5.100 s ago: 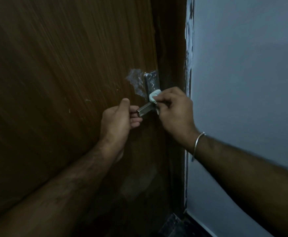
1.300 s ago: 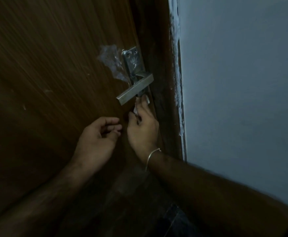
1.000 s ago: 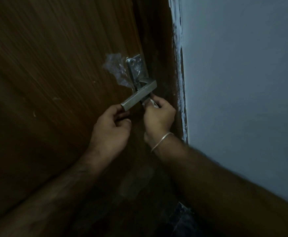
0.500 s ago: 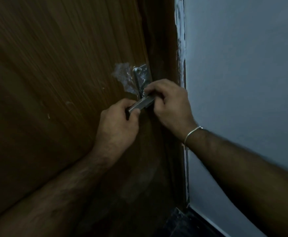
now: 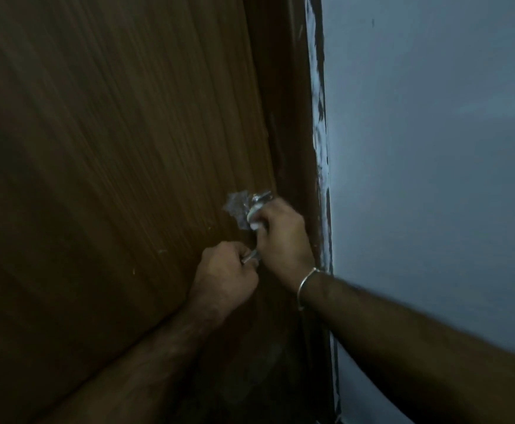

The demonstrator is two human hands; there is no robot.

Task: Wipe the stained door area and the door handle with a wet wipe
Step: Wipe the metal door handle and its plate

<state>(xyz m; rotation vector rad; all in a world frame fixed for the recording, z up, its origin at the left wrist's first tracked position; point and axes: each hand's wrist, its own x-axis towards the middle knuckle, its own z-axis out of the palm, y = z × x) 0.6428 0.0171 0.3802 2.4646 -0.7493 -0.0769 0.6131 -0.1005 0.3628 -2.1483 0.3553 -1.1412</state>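
1. Left hand [image 5: 224,278]: fingers curled tight around the door handle [image 5: 250,256] lever's free end.
2. Right hand [image 5: 280,237]: fingers pinching the wet wipe [image 5: 254,216], bunched at the fingertips, against the handle plate beside the pale stain [image 5: 234,205].

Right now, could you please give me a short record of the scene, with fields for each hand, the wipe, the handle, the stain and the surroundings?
left hand: closed around the free end of the silver metal lever handle
right hand: pressing a crumpled white wet wipe against the metal handle plate
stain: pale whitish smear on the brown wooden door, left of the plate
wrist: thin silver bangle on right arm
surroundings: grey-blue wall at right
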